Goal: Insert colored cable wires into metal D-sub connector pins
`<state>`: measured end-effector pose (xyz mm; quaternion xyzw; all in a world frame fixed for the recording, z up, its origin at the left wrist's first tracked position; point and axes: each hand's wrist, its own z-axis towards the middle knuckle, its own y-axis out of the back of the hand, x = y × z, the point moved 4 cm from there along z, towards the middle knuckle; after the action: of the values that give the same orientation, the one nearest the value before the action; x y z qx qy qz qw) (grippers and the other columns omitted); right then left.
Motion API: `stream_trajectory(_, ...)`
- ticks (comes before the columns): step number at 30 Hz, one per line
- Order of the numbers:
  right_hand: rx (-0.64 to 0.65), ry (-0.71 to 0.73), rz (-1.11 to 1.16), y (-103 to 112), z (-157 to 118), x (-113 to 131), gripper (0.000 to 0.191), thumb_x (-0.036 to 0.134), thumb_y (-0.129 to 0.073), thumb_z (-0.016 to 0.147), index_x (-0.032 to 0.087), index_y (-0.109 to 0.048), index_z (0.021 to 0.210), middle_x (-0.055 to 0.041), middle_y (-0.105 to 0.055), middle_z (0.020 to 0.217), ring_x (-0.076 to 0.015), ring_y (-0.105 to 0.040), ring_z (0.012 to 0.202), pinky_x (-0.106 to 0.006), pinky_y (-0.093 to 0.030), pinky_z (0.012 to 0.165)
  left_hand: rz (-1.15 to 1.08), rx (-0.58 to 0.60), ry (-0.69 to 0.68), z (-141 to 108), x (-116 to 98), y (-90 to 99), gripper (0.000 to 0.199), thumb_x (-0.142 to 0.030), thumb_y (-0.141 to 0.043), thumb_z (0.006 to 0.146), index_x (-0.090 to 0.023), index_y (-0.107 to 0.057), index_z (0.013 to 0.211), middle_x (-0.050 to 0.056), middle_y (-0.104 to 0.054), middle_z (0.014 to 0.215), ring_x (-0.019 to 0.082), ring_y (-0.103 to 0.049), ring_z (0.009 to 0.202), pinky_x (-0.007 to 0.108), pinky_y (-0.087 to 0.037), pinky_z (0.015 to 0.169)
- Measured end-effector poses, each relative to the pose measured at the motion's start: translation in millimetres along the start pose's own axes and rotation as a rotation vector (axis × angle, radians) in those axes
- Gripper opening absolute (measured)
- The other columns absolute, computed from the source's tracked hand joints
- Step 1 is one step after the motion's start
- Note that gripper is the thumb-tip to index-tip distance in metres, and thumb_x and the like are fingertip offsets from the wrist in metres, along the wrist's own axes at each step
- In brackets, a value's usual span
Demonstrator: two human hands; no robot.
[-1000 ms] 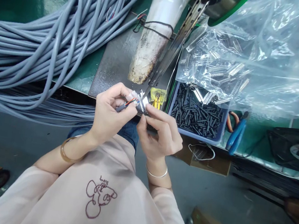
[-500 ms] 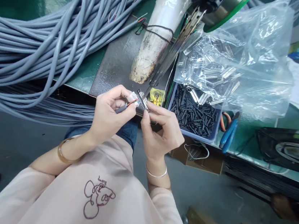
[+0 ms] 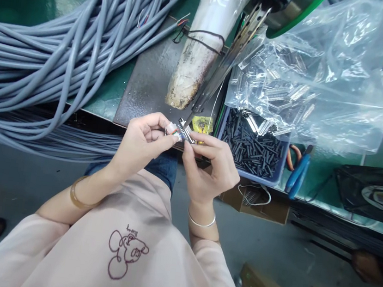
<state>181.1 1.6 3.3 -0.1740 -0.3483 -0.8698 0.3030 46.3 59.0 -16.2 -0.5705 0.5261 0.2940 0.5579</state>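
Note:
My left hand (image 3: 145,140) is closed, pinching a cable end whose thin coloured wires (image 3: 175,133) fan out between thumb and forefinger. My right hand (image 3: 210,164) grips a small metal multi-pin connector (image 3: 186,132) between thumb and fingers. Wires and connector face each other at close range; I cannot tell whether they touch. Right above them, the tip of a mounted soldering iron (image 3: 217,72) points down and reaches the connector's upper end, though contact is unclear. Beside the iron, a thin strand of solder wire (image 3: 219,95) runs down to a yellow pad (image 3: 202,125).
Grey cables (image 3: 73,54) lie bundled at left. A wrapped white tube (image 3: 196,65) overhangs the dark plate (image 3: 143,81). To the right are a blue bin (image 3: 280,173) of black sleeves (image 3: 249,150), a plastic bag (image 3: 345,88) of connectors and blue-handled pliers (image 3: 298,173).
Both hands have shifted slightly right and down with the view. The cable's grey jacket beside my left thumb is now hidden, and more coloured wires show near the connector.

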Motion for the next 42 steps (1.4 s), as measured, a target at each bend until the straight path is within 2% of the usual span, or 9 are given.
stream_trajectory(5,0.124,-0.021,0.074,0.0,-2.0,4.8,0.017,0.008,-0.072,0.089,0.022,-0.062,0.088,0.0015,-0.077,0.089,-0.0096,-0.072,0.077,-0.02,-0.055,0.061,-0.023,0.079,0.174,-7.0,7.0,1.3,0.02,-0.016,-0.08,0.065,-0.015,-0.061,0.068,-0.007,-0.052,0.052,0.001,-0.037,0.039,0.013,-0.028,0.036)
stream_trajectory(8,0.025,-0.094,0.175,2.6,-4.7,1.0,0.016,0.009,-0.067,0.092,0.024,-0.061,0.091,0.0032,-0.072,0.086,-0.0109,-0.07,0.076,-0.023,-0.057,0.063,-0.041,0.087,0.181,-9.8,7.1,1.5,0.021,-0.015,-0.08,0.064,-0.016,-0.06,0.069,-0.007,-0.053,0.052,0.001,-0.036,0.039,0.013,-0.026,0.036)
stream_trajectory(10,-0.143,-0.139,0.198,9.0,-7.3,-3.9,0.015,0.011,-0.065,0.094,0.026,-0.061,0.093,0.0037,-0.068,0.083,-0.0128,-0.07,0.074,-0.027,-0.058,0.062,-0.059,0.058,0.155,-9.9,5.5,3.2,0.021,-0.015,-0.079,0.064,-0.016,-0.059,0.069,-0.005,-0.058,0.056,0.0,-0.036,0.039,0.013,-0.027,0.035)
stream_trajectory(12,-0.227,-0.148,0.16,13.8,-10.0,-6.7,0.012,0.014,-0.064,0.095,0.026,-0.062,0.094,0.0033,-0.067,0.083,-0.0143,-0.07,0.074,-0.029,-0.059,0.061,-0.077,0.027,0.126,-9.5,4.3,5.6,0.019,-0.016,-0.077,0.066,-0.017,-0.057,0.068,-0.004,-0.061,0.058,0.0,-0.037,0.038,0.013,-0.027,0.035)
stream_trajectory(18,-0.007,0.025,-0.029,5.9,-15.3,4.8,0.011,0.013,-0.07,0.091,0.022,-0.064,0.09,-0.003,-0.08,0.1,-0.0167,-0.078,0.089,-0.03,-0.065,0.075,-0.046,0.01,0.021,-9.4,3.0,6.2,0.016,-0.014,-0.073,0.069,-0.017,-0.057,0.069,-0.007,-0.056,0.055,0.001,-0.037,0.037,0.013,-0.028,0.035)
stream_trajectory(26,-0.039,0.05,-0.037,-5.1,-3.9,6.0,0.016,0.01,-0.071,0.088,0.022,-0.061,0.085,-0.0042,-0.082,0.101,-0.014,-0.078,0.087,-0.024,-0.064,0.074,0.107,-0.158,-0.239,-3.7,-3.9,-1.2,0.014,-0.013,-0.071,0.068,-0.017,-0.058,0.069,-0.002,-0.065,0.07,0.004,-0.052,0.052,0.014,-0.043,0.049)
stream_trajectory(32,-0.044,0.024,-0.017,-6.4,-0.9,2.8,0.015,0.011,-0.072,0.089,0.023,-0.063,0.086,-0.0028,-0.081,0.099,-0.0165,-0.079,0.088,-0.031,-0.065,0.078,0.169,-0.196,-0.266,-4.5,-2.9,-1.7,0.012,-0.016,-0.07,0.071,-0.018,-0.058,0.068,-0.002,-0.064,0.071,0.004,-0.049,0.051,0.015,-0.04,0.046)
stream_trajectory(38,-0.054,0.027,-0.022,-5.2,2.4,5.8,0.014,0.011,-0.073,0.088,0.023,-0.066,0.088,-0.0031,-0.081,0.101,-0.0165,-0.078,0.088,-0.03,-0.066,0.077,0.172,-0.193,-0.322,-5.0,-11.0,-3.7,0.013,-0.012,-0.069,0.072,-0.018,-0.058,0.068,-0.001,-0.065,0.073,0.005,-0.052,0.054,0.015,-0.043,0.049)
stream_trajectory(42,-0.043,0.056,-0.036,-4.7,-0.9,6.3,0.013,0.013,-0.072,0.089,0.022,-0.065,0.087,-0.0042,-0.081,0.102,-0.0156,-0.079,0.089,-0.027,-0.066,0.076,0.178,-0.177,-0.297,-4.3,-9.8,-2.4,0.012,-0.013,-0.069,0.07,-0.018,-0.059,0.067,-0.001,-0.066,0.073,0.006,-0.057,0.057,0.015,-0.046,0.051)
